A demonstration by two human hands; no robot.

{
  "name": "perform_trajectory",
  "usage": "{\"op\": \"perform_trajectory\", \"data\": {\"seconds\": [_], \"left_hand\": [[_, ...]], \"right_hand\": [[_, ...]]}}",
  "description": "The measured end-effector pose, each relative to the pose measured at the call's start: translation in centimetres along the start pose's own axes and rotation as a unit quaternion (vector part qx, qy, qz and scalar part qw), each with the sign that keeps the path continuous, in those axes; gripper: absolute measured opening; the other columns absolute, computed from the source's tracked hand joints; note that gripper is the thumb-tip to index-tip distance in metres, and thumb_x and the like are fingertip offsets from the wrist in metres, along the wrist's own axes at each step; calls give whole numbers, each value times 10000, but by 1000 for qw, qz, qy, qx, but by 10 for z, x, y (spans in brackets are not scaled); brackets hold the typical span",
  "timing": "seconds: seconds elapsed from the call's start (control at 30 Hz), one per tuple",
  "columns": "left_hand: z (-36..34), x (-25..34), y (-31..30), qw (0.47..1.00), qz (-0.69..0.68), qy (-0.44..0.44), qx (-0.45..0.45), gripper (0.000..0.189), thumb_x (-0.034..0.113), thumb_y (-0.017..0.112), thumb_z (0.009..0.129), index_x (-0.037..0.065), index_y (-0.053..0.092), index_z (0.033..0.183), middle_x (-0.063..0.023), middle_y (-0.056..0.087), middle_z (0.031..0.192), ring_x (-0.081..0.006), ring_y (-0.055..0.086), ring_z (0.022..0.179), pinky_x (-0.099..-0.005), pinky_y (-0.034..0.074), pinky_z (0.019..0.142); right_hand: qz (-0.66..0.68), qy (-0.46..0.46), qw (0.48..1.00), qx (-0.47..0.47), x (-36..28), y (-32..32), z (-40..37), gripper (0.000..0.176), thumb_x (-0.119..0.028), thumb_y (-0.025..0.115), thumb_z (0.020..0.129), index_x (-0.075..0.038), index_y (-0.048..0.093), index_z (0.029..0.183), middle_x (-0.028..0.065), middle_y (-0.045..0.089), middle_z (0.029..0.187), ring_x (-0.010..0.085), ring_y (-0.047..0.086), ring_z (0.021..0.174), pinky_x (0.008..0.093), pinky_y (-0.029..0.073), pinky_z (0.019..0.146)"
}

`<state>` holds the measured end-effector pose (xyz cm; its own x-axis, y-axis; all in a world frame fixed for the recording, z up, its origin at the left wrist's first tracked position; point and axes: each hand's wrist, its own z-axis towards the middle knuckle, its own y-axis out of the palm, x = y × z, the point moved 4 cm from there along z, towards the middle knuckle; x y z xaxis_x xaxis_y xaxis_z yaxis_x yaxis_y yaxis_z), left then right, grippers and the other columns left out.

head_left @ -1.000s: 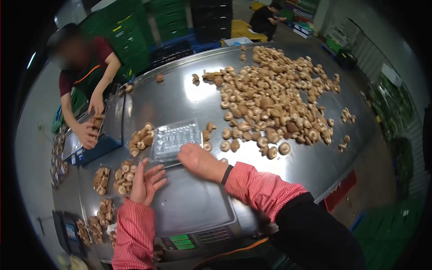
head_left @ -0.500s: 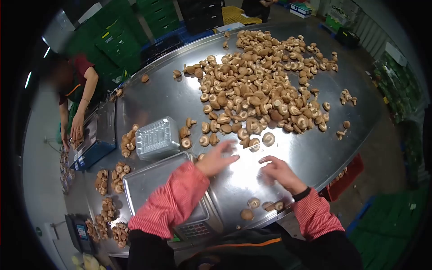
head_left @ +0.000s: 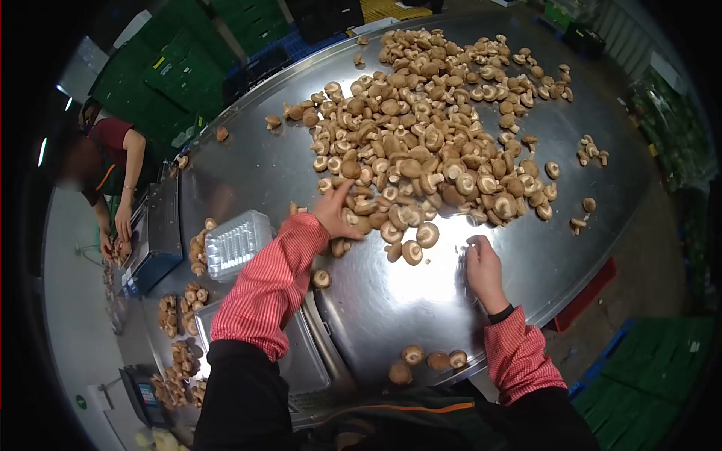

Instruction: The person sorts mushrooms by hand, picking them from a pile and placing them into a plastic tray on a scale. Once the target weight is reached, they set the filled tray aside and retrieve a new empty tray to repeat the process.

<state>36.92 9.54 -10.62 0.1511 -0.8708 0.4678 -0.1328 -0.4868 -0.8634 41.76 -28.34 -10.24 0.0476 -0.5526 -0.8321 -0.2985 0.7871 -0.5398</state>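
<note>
My left hand [head_left: 335, 213] reaches into the lower left edge of a large heap of brown mushrooms [head_left: 429, 128], thumb and fingers spread around some of them. Nothing is clearly gripped by it. My right hand [head_left: 485, 272] is above the bare metal to the right, its fingers curled; what they hold, if anything, is hidden. Between the hands, a few loose mushrooms [head_left: 411, 252] lie at the heap's lower edge. A clear plastic tray [head_left: 237, 244] stands left of my left forearm.
A scale [head_left: 304, 353] is partly under my left arm. Mushroom clusters [head_left: 180, 361] lie at the left. Several mushrooms [head_left: 412, 355] rest near the table's front edge. A co-worker's hands [head_left: 120, 233] are beside a dark box [head_left: 159, 240]. A red crate [head_left: 583, 297] stands below the right edge.
My left hand has moved up and left to the heap. My right hand has shifted slightly right and up, its fingers now curled. The view has shifted a little.
</note>
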Motion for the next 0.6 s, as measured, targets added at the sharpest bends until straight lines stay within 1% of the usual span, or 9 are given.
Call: {"op": "perform_trajectory", "data": {"seconds": [0.1, 0.13, 0.23, 0.27, 0.37, 0.4, 0.53, 0.57, 0.6], "left_hand": [[-10, 39, 23, 992, -94, 75, -32, 1323, 331, 990, 523, 130, 212, 1574, -254, 453, 1326, -428, 456, 1291, -456, 393, 1109], [-14, 55, 28, 993, -87, 84, -12, 1317, 298, 988, 516, 127, 220, 1573, -229, 461, 1283, -422, 494, 1224, -460, 423, 1072], [-27, 77, 39, 987, -139, 84, 8, 1309, 310, 988, 518, 127, 230, 1570, -225, 463, 1300, -417, 499, 1233, -449, 432, 1069], [-32, 84, 45, 985, -147, 82, 20, 1273, 312, 984, 531, 125, 255, 1559, -220, 465, 1303, -410, 498, 1243, -440, 432, 1072], [-48, 101, 52, 979, -194, 31, 54, 1227, 251, 963, 565, 109, 253, 1555, -214, 435, 1285, -386, 501, 1238, -411, 434, 1091], [-53, 108, 54, 977, -201, 17, 72, 1194, 235, 955, 586, 103, 262, 1549, -206, 439, 1272, -375, 505, 1232, -412, 434, 1090], [-70, 134, 66, 961, -249, -30, 115, 1152, 256, 951, 599, 100, 294, 1532, -204, 452, 1268, -367, 510, 1226, -413, 447, 1069], [-75, 143, 74, 952, -278, -31, 127, 1143, 274, 951, 602, 105, 303, 1529, -204, 462, 1271, -373, 510, 1226, -419, 448, 1062], [-79, 153, 80, 941, -307, -31, 138, 1135, 291, 950, 605, 111, 312, 1526, -204, 472, 1274, -379, 511, 1225, -426, 448, 1055]], "right_hand": [[41, -17, 999, -27, -21, 15, 1, 191, -141, 473, 989, -47, 594, 1103, 131, 661, 693, 274, 680, 622, 396, 528, 620], [33, -45, 998, -16, -19, 23, 2, 192, -140, 463, 999, -47, 594, 1104, 115, 648, 675, 247, 662, 580, 382, 517, 590], [96, -2, 994, -43, -11, 37, 9, 193, -143, 459, 1003, -45, 591, 1105, 103, 637, 660, 236, 649, 564, 374, 513, 577], [121, 18, 991, -61, -10, 40, 10, 197, -153, 459, 1010, -39, 585, 1110, 82, 622, 659, 200, 623, 540, 350, 500, 552], [158, 18, 983, -87, -15, 42, 15, 204, -166, 454, 1019, -31, 580, 1109, 67, 605, 665, 164, 597, 525, 324, 487, 533], [161, 10, 983, -91, -12, 43, 16, 210, -178, 451, 1035, -30, 577, 1114, 52, 594, 673, 137, 567, 510, 298, 473, 516], [219, 35, 970, -101, -10, 37, 9, 232, -214, 456, 1056, -26, 578, 1117, 40, 575, 668, 119, 541, 504, 276, 453, 479], [239, 80, 960, -123, -11, 38, -1, 248, -236, 460, 1059, -23, 577, 1108, 31, 552, 667, 118, 531, 498, 273, 449, 454], [246, 90, 958, -118, -11, 38, -8, 254, -248, 458, 1061, -28, 579, 1102, 24, 543, 686, 110, 535, 522, 263, 470, 456]]}}
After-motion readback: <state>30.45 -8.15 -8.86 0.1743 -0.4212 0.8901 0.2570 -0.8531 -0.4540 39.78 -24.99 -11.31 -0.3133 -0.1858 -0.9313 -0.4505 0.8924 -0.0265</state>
